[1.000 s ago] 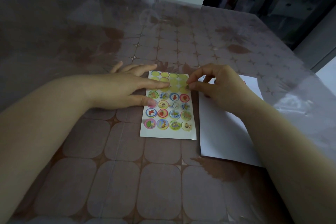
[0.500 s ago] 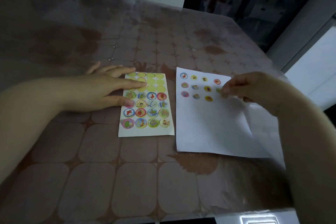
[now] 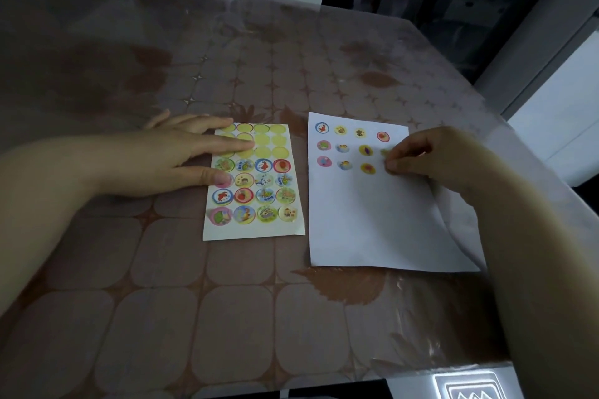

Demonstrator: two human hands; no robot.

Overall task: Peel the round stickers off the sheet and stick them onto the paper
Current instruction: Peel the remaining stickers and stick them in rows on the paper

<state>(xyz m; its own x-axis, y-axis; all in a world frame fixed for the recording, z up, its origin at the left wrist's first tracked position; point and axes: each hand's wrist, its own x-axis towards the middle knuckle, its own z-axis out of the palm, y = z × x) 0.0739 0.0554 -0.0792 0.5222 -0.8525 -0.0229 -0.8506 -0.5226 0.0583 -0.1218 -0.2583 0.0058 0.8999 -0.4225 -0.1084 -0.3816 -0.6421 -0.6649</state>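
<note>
Round sticker sat at the right hand's fingertips, right of frame centre, touching the white paper at the end of its second row. Right hand was curled, pinching that sticker. Ten others were already stuck in three rows on the paper's upper part. Sticker sheet lay just left of the paper. Its top three rows were bare yellow circles and its four lower rows were full, so over half looked left to do. Left hand lay flat, fingers straight, pressing the sheet's upper left onto the patterned worktop. No containers seen.
</note>
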